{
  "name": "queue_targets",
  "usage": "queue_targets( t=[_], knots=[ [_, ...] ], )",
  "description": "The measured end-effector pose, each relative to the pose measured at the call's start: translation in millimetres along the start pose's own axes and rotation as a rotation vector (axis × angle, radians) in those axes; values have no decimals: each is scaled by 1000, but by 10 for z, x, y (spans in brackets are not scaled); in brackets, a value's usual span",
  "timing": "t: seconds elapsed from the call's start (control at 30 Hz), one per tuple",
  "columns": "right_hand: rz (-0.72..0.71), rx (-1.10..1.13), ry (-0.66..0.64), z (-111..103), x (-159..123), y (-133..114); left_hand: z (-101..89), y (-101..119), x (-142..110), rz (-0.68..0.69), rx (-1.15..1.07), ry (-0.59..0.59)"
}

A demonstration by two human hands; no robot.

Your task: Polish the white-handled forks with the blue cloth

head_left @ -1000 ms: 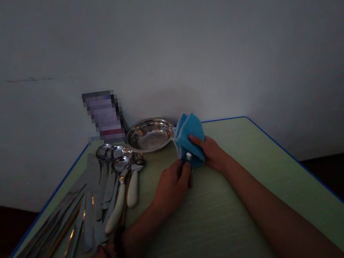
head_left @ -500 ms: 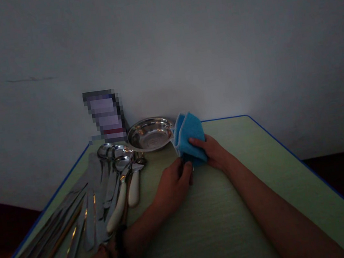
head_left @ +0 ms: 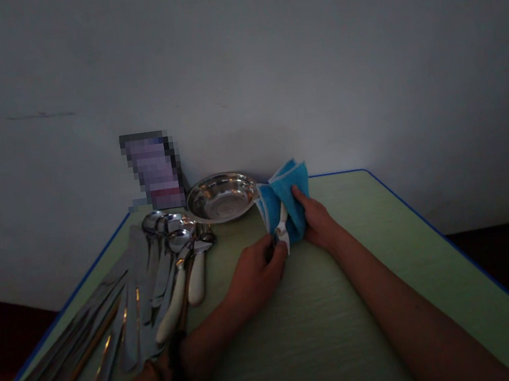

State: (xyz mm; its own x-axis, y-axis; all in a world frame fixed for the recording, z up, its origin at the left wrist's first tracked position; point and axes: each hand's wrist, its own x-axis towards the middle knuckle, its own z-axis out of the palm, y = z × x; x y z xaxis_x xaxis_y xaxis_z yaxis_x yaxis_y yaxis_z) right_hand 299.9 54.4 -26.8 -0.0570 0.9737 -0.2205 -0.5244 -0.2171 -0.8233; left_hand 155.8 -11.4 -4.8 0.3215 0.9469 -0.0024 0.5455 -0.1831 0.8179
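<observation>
My left hand [head_left: 260, 268] is closed, its thumb and fingers pinching the metal end of a white-handled utensil [head_left: 282, 213]. The fingers cover that end, so its kind is hidden. My right hand [head_left: 318, 216] grips a folded blue cloth [head_left: 289, 186] from the right side, the thumb lying on its front. The utensil's white handle points up into the cloth's fold. Just behind and to the left of the cloth is a shallow round steel bowl [head_left: 205, 210].
Left of my hands lie several utensils, among them a white-handled spoon [head_left: 173, 307] and long flat metal pieces [head_left: 102, 367]. A blurred-out phone-like device [head_left: 154, 169] leans on the wall [head_left: 336, 67] behind the blue-edged green table [head_left: 338, 329].
The cloth has opened away from the utensil, so its white handle now shows between my hands. The cloth's top has shifted slightly right.
</observation>
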Motion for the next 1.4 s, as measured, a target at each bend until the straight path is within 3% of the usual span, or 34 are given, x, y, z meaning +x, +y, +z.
queue_targets(
  t=[0.2, 0.47, 0.73, 0.97, 1.4],
  knots=[
    [-63, -101, -55, 12, -57, -9, 8, -10, -3, 3, -81, 34],
    [-33, -44, 54, 28, -19, -2, 23, -50, 2, 4, -105, 15],
    [-58, -57, -38, 20, -37, -11, 12, -10, -10, 27, -33, 16],
    [-25, -136, -216, 6, -106, -19, 19, -32, 5, 19, -19, 30],
    [-5, -164, -193, 12, -110, -27, 21, -37, 4, 31, -7, 15]
  ],
)
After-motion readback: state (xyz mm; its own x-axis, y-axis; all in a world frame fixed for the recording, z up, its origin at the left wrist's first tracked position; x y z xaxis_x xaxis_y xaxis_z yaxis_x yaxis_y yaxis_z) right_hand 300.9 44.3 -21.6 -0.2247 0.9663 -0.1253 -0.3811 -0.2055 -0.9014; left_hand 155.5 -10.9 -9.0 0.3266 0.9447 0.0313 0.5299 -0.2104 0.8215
